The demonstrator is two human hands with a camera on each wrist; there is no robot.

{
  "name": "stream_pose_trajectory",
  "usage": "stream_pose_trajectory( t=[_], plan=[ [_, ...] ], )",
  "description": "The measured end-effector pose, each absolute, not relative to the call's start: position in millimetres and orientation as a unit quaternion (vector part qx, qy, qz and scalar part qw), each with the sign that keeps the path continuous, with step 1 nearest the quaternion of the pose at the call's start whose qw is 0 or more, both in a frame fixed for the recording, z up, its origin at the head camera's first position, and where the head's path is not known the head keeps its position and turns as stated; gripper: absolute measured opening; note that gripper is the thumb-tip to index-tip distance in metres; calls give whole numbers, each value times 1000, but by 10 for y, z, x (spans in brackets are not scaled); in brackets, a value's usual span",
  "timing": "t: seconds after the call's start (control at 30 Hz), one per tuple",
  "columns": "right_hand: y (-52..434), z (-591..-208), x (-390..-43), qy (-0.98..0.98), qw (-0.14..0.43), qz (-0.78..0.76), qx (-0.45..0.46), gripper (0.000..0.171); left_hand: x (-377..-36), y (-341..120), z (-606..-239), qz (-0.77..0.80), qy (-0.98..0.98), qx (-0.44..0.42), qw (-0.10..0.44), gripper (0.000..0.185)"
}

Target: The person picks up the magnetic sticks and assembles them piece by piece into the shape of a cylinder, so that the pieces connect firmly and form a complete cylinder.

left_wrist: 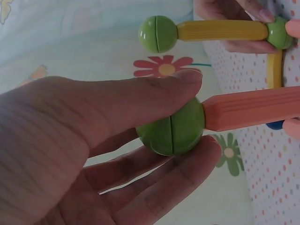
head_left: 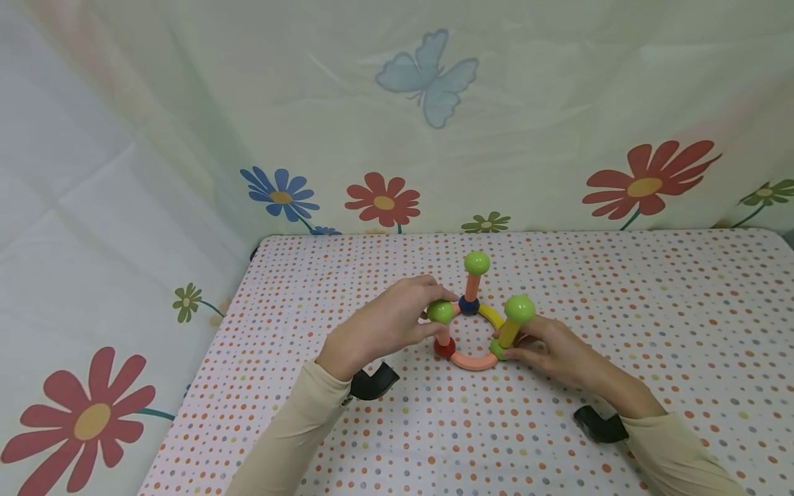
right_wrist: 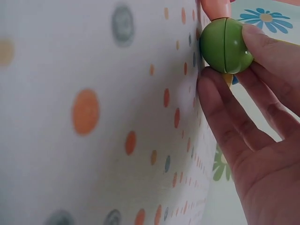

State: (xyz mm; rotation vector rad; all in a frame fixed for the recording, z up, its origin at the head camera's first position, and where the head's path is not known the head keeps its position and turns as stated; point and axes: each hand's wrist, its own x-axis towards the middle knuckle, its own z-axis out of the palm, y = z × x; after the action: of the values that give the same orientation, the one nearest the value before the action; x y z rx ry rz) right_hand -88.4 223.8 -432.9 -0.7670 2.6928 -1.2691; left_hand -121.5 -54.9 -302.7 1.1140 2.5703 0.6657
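Head view: toy frame of rods and balls (head_left: 474, 324) standing mid-table on dotted cloth (head_left: 651, 310), no containers about. Left hand (head_left: 387, 324) curled round green ball (head_left: 440, 312) atop short pink rod (head_left: 444, 335), red ball (head_left: 444, 348) at its foot. Right hand (head_left: 558, 351) pinching base green ball (head_left: 498, 348) under yellow rod (head_left: 511, 333), w/ peach curved piece (head_left: 474, 361) touching it.

Left wrist view: thumb and fingertips (left_wrist: 187, 79) closed on green ball (left_wrist: 171, 129) at end of pink rod (left_wrist: 253, 110); yellow rod (left_wrist: 220, 30) w/ its top ball beyond.

Right wrist view: thumb and fingers (right_wrist: 225, 112) nipping base ball (right_wrist: 226, 45) against cloth (right_wrist: 93, 112).
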Motion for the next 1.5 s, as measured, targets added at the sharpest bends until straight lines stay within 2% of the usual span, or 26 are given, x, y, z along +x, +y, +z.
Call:
stream_pose_trajectory(
  t=[0.1,0.23,0.37,0.6,0.73,0.9,1.07,1.3,1.5],
  plan=[
    [2234,-4329,-885,875,33,-411,-254,30,-1204,-578,-3043,232,887,379,130,44],
    [2249,-4334,-880,873,38,-415,-254,31,-1187,-684,-3055,242,895,351,132,61],
    [2344,-4316,-854,870,24,-415,-265,41,-1210,-837,-3115,266,910,295,123,71],
    [2556,-4139,-982,869,-88,-386,-298,57,-1342,-959,-3657,293,927,205,115,40],
    [2572,-3954,-1149,861,-118,-394,-299,57,-1356,-918,-4014,262,940,193,105,37],
    [2502,-3746,-1347,850,-108,-422,-296,50,-1306,-823,-4189,212,953,208,66,36],
    [2354,-3590,-1489,845,-64,-443,-294,49,-1301,-745,-4208,206,957,193,71,41],
    [2144,-3520,-1622,844,-40,-420,-330,50,-1343,-679,-4158,219,958,163,84,19],
    [2063,-3557,-1676,839,-53,-415,-348,47,-1433,-686,-4071,252,951,170,57,18]
  ],
)
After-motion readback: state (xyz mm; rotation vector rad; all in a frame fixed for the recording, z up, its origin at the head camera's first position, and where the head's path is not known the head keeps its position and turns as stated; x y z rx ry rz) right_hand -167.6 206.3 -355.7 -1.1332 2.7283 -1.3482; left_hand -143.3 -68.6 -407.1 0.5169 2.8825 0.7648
